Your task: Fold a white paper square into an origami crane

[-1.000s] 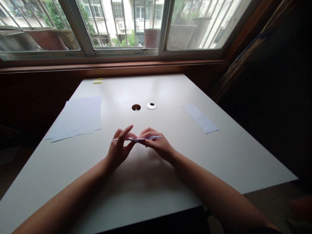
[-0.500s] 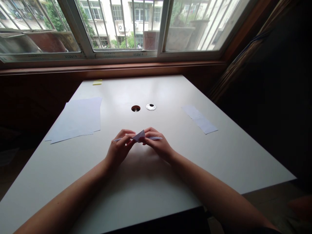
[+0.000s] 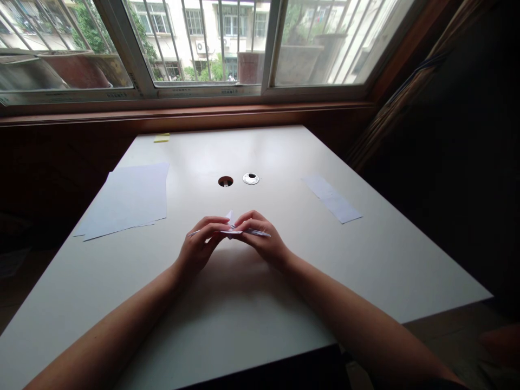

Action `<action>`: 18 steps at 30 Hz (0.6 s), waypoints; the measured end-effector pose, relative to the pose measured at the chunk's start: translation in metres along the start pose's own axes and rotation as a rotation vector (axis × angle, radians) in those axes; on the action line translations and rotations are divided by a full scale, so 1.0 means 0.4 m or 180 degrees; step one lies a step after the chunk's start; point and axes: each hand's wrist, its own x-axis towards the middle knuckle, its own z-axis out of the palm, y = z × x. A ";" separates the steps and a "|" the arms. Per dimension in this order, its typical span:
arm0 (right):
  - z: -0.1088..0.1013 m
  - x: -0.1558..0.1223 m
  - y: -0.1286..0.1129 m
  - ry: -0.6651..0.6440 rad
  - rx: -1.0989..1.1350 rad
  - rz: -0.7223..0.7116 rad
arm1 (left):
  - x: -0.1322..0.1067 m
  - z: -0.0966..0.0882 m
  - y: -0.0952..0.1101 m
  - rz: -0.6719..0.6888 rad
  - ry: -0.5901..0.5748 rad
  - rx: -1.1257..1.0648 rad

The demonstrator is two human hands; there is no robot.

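Note:
Between my two hands is a small piece of folded white paper (image 3: 231, 232), held just above the desk. My left hand (image 3: 199, 238) pinches its left side, and my right hand (image 3: 262, 235) grips the right side. A pointed flap stands up in the middle, and a flat edge faces me. Narrow ends of the paper stick out past the fingers on both sides. Fingers hide much of the folds.
The white desk (image 3: 252, 314) carries large paper sheets (image 3: 125, 197) at left and two paper strips (image 3: 332, 199) at right. Farther back are a round cable hole (image 3: 226, 181), a metal ring cover (image 3: 251, 179) and a yellow sticky pad (image 3: 161, 138). A barred window (image 3: 203, 49) stands behind.
The triangular flap that faced me has folded down to a flat edge, and a thin point now rises behind it. My right fingers have shifted inward; both hands stay in place.

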 end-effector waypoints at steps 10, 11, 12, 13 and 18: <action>-0.004 0.001 -0.009 0.0100 -0.0297 -0.0418 | -0.006 -0.004 0.003 0.0233 0.0331 0.0118; -0.004 0.002 -0.008 0.0107 -0.0280 -0.0401 | -0.006 -0.003 0.004 0.0198 0.0353 0.0067; -0.003 0.003 -0.006 0.0118 -0.0259 -0.0372 | -0.007 -0.002 0.005 0.0166 0.0373 0.0012; -0.002 0.003 -0.003 0.0132 -0.0222 -0.0322 | -0.007 -0.001 0.006 0.0140 0.0385 -0.0033; 0.002 0.006 0.013 0.0153 0.0134 0.0020 | -0.005 0.000 0.010 0.0118 0.0385 -0.0060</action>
